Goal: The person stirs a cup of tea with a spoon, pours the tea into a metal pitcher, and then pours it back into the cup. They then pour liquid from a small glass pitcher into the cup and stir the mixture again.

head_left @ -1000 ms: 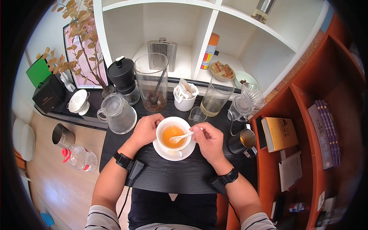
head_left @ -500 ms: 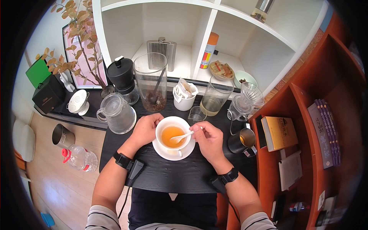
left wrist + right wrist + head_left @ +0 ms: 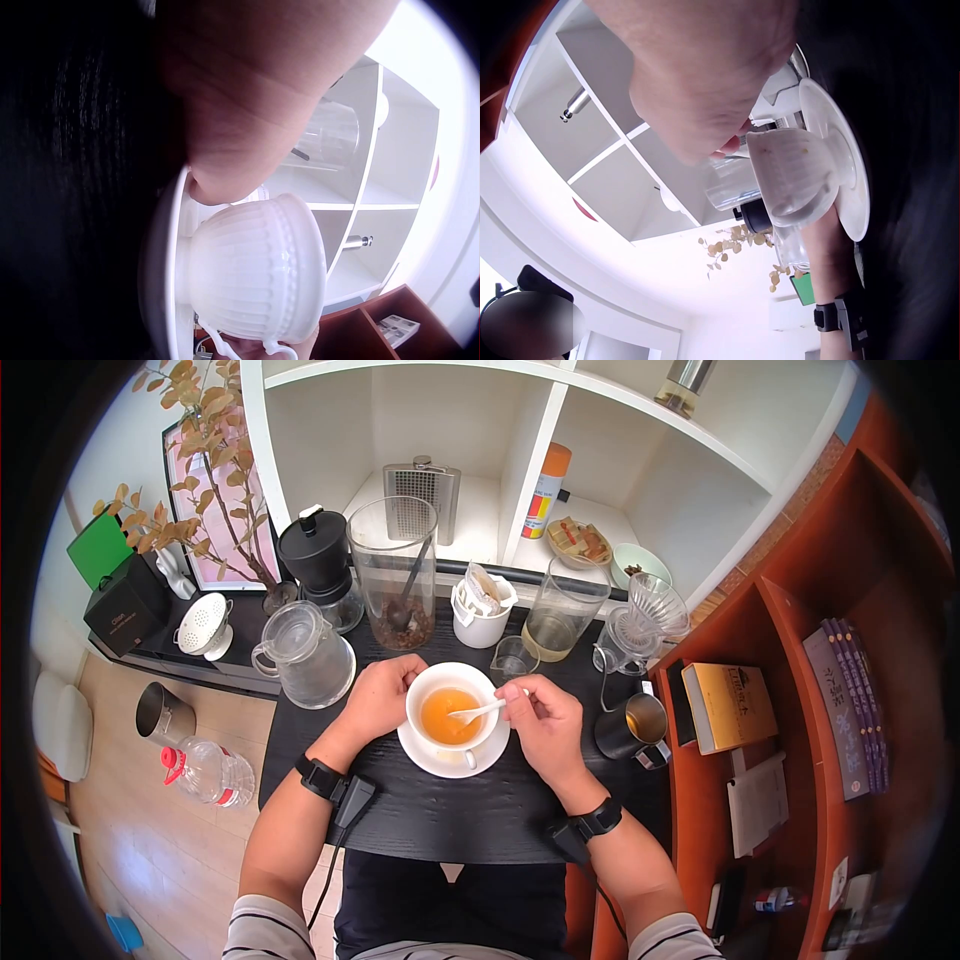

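A white cup [image 3: 428,737] of amber liquid stands on a white saucer [image 3: 480,765], its handle toward the body. The left hand [image 3: 378,698] grips the saucer's left edge beside the cup; its far fingertips are hidden in the head view. In the left wrist view, a digit of that hand [image 3: 240,112] lies on the saucer [image 3: 156,277] close to the ribbed cup [image 3: 247,270]. Between thumb and fingers, the right hand [image 3: 548,728] pinches a white spoon [image 3: 487,709], whose bowl dips into the liquid. The right wrist view has that hand [image 3: 705,90] above the cup [image 3: 791,169].
Behind the cup stand a glass pitcher [image 3: 303,665], a tall glass [image 3: 395,575], a white mug [image 3: 482,628], a small beaker [image 3: 515,658] and another glass [image 3: 555,622]. A metal jug [image 3: 632,730] is at the right, by a red-brown shelf [image 3: 700,800].
The spoon's bowl has shifted slightly in the liquid and now sits deeper, with less of it showing. The left hand, cup and saucer look nearly unchanged.
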A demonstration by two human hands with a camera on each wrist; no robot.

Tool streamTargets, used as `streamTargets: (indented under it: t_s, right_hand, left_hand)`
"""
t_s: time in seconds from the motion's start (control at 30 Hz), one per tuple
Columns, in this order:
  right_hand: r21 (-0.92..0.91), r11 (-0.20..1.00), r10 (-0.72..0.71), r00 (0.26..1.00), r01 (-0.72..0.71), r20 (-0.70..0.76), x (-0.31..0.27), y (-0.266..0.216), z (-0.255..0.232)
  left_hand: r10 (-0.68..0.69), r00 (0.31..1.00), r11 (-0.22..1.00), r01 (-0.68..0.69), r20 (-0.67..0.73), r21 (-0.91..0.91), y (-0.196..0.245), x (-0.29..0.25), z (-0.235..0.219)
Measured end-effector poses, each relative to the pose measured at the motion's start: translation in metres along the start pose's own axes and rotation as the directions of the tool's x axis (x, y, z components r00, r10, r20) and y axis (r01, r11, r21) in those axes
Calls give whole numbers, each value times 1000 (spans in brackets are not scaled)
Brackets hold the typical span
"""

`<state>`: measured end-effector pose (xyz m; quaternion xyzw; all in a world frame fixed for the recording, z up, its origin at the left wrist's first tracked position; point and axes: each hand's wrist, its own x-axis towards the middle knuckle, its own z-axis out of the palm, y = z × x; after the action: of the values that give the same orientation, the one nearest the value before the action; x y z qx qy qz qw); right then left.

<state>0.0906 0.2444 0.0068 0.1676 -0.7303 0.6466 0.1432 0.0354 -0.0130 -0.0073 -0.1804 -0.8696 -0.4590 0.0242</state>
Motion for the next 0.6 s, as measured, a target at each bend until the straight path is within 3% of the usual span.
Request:
streamTargets:
  t_s: [0.37,0.43,0.6]
  right_hand:
    - [-49,999,-14,999,16,38,0,-1,1]
    - [15,999,-42,997,43,-68,1,2,6]
    - [-2,1000,-21,996,21,-82,2,1,3]
  left_hand:
    - [7,1000,1000,-7,-2,7,-2,1,1]
    - [9,1000,1000,-9,-4,6,-3,1,1]
    - [10,1000,1000,-10,-2,4,-2,1,0]
